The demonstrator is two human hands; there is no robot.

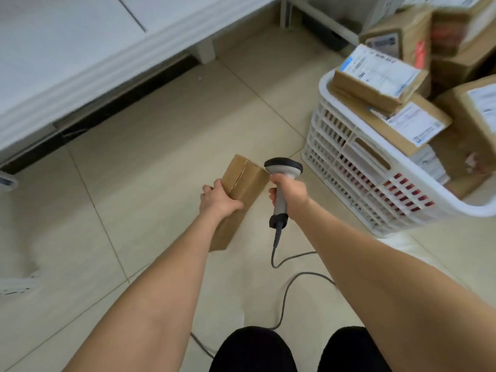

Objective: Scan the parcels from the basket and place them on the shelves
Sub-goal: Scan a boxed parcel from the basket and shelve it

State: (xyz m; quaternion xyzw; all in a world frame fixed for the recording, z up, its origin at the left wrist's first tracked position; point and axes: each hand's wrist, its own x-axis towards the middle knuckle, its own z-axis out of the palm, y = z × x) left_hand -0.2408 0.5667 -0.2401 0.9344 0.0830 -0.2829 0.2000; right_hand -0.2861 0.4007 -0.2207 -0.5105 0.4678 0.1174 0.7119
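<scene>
Head view: left hand, fingers curled round the parcel; right hand gripping the scanner beside it.

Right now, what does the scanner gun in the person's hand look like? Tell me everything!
The scanner is gun-shaped and plastic-looking: light grey body, wide head with black top, dark handle base. The right hand grips its handle, holding it above the tiled floor. A grey cable trails from the base down onto it. Its head is right beside the brown parcel.
</scene>
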